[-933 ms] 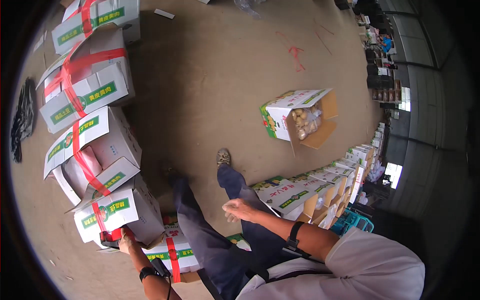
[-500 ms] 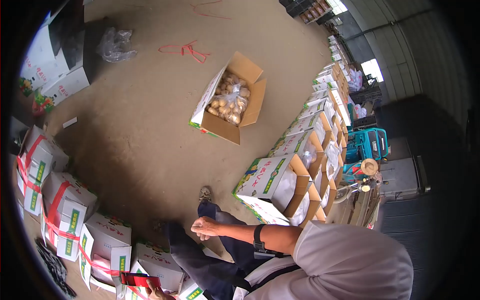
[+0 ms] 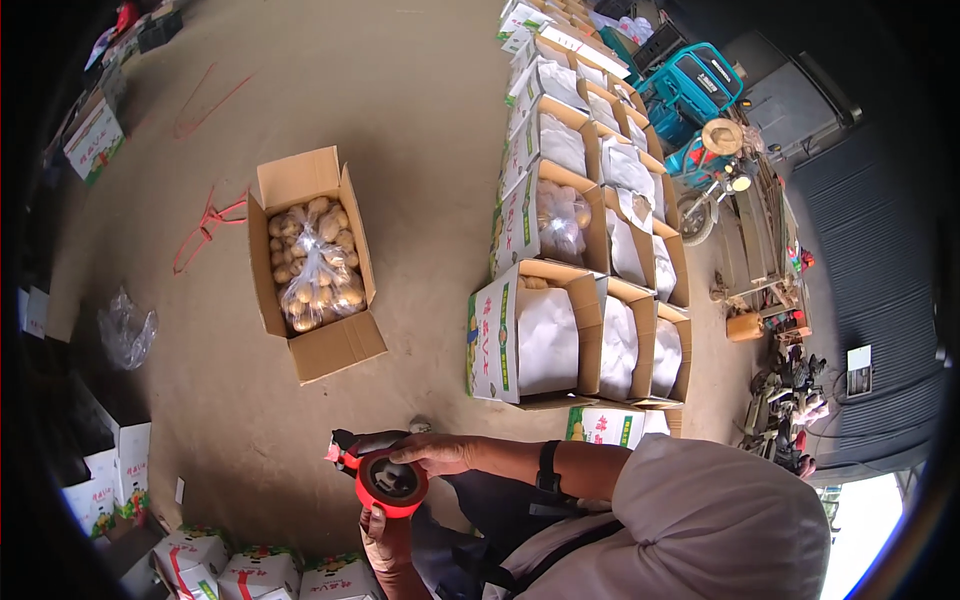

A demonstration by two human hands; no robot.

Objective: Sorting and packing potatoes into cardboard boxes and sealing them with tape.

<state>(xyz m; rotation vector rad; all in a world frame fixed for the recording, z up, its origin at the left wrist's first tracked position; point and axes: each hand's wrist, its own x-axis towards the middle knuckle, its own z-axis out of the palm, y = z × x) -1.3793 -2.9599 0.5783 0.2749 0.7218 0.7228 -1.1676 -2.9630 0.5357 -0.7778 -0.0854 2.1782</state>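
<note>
- Red tape roll point(image 3: 400, 507) was up close, low centre of my view, well above the floor point(image 3: 420, 190).
- My right hand point(image 3: 440, 453) had the roll's upper edge gripped, fingers bent over the rim; good, bc a firm rim hold should stop it swinging.
- My left hand point(image 3: 388, 545) was under it, fingertips against the lower edge (couldn't tell how much weight it bore, palm side half hidden).
- Dispenser head point(image 3: 347, 450), dark w/ red, stuck out to the left; prob. had a cutting edge, so fingers were best well clear of it.
- Loose, even pressure seemed right: squeezing the rim too hard might jam the roll, too little & it could tip.
- Red-taped cartons point(image 3: 275, 575) sat lower left, partly cut off by the rim of my view.
- Open box point(image 3: 335, 353) stood ahead, slightly left, flaps spread, bagged potatoes point(image 3: 318, 262) inside; well apart from both hands.
- Rows of open cartons point(image 3: 495, 340) ran off to the right, most w/ white sheets on top.
- Teal vehicle point(image 3: 700, 85) was farther back, beyond the rows.
</note>
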